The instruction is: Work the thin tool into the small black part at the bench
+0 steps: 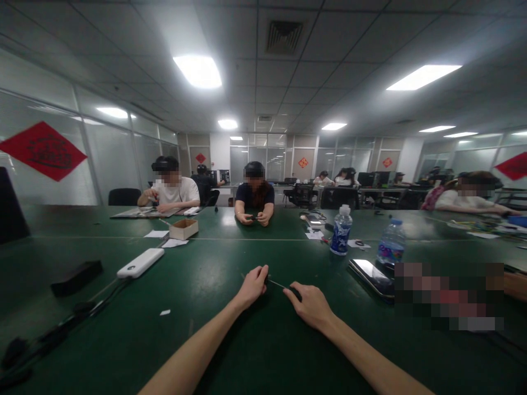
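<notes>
Over the near middle of the green table (218,340), my right hand (312,305) is closed around the dark handle of a screwdriver (278,283). Its thin metal shaft points left, towards my left hand (252,286). The fingers of that hand are curled round a small dark object (267,279), mostly hidden, so its kind does not show. The screwdriver's tip is at or very near this object; whether they touch I cannot make out.
A white power bank (140,263) with cables lies left, near a black block (77,278). A small box (183,229) stands beyond. Right are a blue-labelled bottle (341,230), another bottle (391,241) and a phone (371,278). Several people sit around, one opposite (254,197).
</notes>
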The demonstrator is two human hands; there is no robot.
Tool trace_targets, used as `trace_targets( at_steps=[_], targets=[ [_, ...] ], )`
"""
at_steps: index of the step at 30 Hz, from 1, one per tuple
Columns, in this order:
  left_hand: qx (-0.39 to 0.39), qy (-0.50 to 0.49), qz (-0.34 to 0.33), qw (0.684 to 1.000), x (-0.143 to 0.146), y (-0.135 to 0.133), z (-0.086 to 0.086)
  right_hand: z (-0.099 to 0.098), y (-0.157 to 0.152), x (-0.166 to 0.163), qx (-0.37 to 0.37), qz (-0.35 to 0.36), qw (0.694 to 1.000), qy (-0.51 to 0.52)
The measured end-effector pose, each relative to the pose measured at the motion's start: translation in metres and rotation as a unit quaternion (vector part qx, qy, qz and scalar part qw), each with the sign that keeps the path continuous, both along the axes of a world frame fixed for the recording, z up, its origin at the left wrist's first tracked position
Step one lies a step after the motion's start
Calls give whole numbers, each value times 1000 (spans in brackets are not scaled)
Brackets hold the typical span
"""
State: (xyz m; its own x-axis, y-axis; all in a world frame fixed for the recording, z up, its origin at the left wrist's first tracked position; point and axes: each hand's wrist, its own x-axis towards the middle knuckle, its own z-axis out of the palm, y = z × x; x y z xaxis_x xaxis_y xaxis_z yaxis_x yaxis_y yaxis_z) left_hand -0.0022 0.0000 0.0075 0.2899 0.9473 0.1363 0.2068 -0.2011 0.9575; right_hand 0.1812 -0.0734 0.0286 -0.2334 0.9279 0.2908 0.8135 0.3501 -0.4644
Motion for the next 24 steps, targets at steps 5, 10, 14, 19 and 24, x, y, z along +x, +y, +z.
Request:
trace_targets(
  at_steps=[5, 10, 14, 19, 24],
  targets=[
    [-3, 10, 7, 1000, 1, 2, 0, -3, 1, -1, 9, -9, 1000, 1],
    [5, 14, 19, 1000, 2, 3, -2, -9, 6, -1, 21, -39, 999, -21],
    [18, 52, -39, 998, 2, -6, 5, -12, 20, 13, 18, -124, 992, 28],
    [-5, 35, -43, 998, 2, -12, 12, -10, 24, 28, -8, -99, 992, 77],
    [-44, -65, -9, 997, 3, -2, 3, -1, 5, 14, -23, 38, 999, 21]
  ],
)
